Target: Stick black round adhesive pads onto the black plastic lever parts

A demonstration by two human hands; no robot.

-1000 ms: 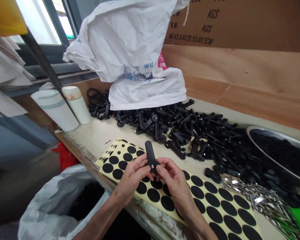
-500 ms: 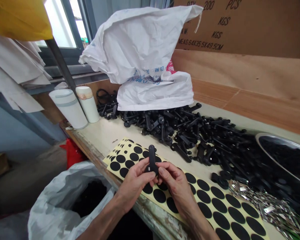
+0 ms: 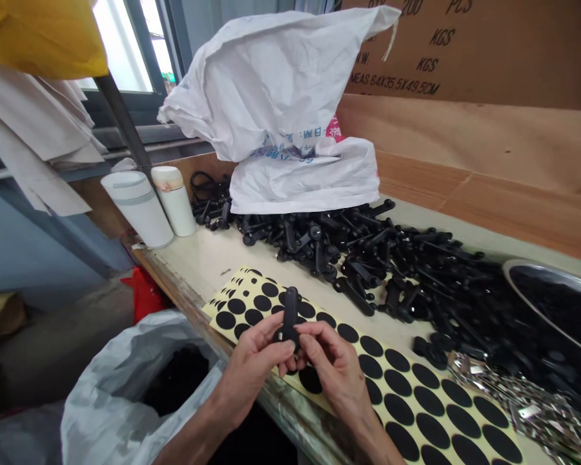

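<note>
My left hand (image 3: 254,361) and my right hand (image 3: 332,365) meet over the bench edge, both pinched on the lower end of one black plastic part (image 3: 289,312) that stands upright between the fingertips. Under my hands lies a yellow sheet of round black stickers (image 3: 416,403). A big heap of the same black plastic parts (image 3: 382,258) spreads across the bench behind the sheet.
A white woven sack (image 3: 295,110) sits behind the heap. Two white flasks (image 3: 150,203) stand at the far left of the bench. A metal bowl (image 3: 552,303) and several small shiny metal pieces (image 3: 518,400) lie at the right. A grey bag (image 3: 140,387) gapes below the bench edge.
The view has shifted so everything sits further right in frame. Both hands have stayed together on the black part, which has tilted slightly.
</note>
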